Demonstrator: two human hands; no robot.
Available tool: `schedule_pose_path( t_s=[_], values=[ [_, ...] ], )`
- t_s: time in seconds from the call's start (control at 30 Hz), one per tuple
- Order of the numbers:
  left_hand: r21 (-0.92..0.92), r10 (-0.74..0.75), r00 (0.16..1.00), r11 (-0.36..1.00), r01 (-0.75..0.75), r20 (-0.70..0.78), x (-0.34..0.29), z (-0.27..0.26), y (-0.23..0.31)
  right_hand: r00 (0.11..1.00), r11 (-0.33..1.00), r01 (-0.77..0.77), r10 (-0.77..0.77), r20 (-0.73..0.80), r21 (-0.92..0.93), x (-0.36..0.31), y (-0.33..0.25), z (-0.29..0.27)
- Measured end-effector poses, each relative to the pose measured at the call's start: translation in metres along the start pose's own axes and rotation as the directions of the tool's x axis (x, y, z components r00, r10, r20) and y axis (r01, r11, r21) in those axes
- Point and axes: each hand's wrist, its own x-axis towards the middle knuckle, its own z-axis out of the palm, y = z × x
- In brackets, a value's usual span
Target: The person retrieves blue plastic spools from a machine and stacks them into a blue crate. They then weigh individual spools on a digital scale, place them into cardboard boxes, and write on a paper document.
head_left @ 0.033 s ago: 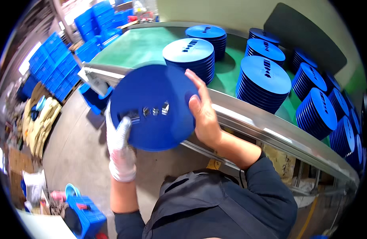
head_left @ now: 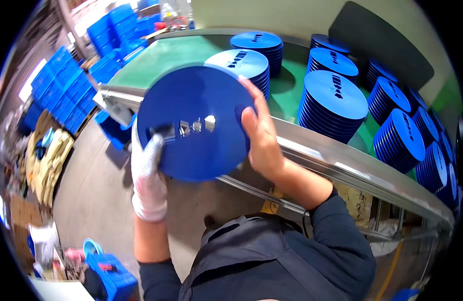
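Between my two hands is a dark blue round plastic disc [head_left: 196, 155], tilted, with a row of shaped cut-outs across its middle. My left hand [head_left: 148, 170], in a white glove, grips the disc's left edge, its thumb on the face by the leftmost cut-out. On the other side my bare right hand [head_left: 264, 135] clasps the right edge, thumb on the face; some fingers are hidden behind the disc. Just beyond it, a stack of similar blue discs [head_left: 246, 60] stands on the green table, partly covered by the held one.
More disc stacks [head_left: 334, 98] fill the right of the green tabletop [head_left: 191, 50], which has a metal frame edge [head_left: 337, 160]. Blue crates [head_left: 63, 88] are piled at the far left, near yellowish sacks [head_left: 53, 160]. A blue crate [head_left: 111, 276] stands at the lower left.
Both hands have raised the disc slightly, away from me, and its tilt has shifted a little. It now covers more of the stack behind it.
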Motion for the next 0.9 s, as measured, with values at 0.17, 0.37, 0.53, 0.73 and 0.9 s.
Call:
schedule_pose_path(
  t_s=[0.17, 0.37, 0.53, 0.73, 0.9],
  values=[
    [-0.243, -0.157, 0.945, 0.942, 0.23, 0.289, 0.174, -0.033, -0.058, 0.977, 0.962, 0.043, -0.096, -0.189, -0.269, 0.1, 0.016, -0.012],
    [-0.094, -0.556, 0.735, 0.769, 0.632, 0.388, 0.269, 0.0, -0.154, 0.869, 0.793, -0.383, 0.134, -0.476, -0.475, 0.126, 0.04, -0.068],
    [-0.141, -0.562, 0.592, 0.646, 0.751, 0.578, 0.277, 0.0, -0.179, 0.618, 0.806, -0.587, 0.386, -0.685, -0.076, 0.109, 0.035, -0.053],
    [0.04, -0.686, 0.46, 0.579, 0.814, 0.563, 0.275, 0.001, -0.182, 0.583, 0.773, -0.634, 0.474, -0.659, -0.005, 0.091, 0.042, -0.059],
    [-0.145, -0.605, 0.545, 0.582, 0.8, 0.58, 0.271, -0.005, -0.165, 0.645, 0.862, -0.479, 0.472, -0.602, 0.162, 0.109, 0.055, -0.035]
  ],
)
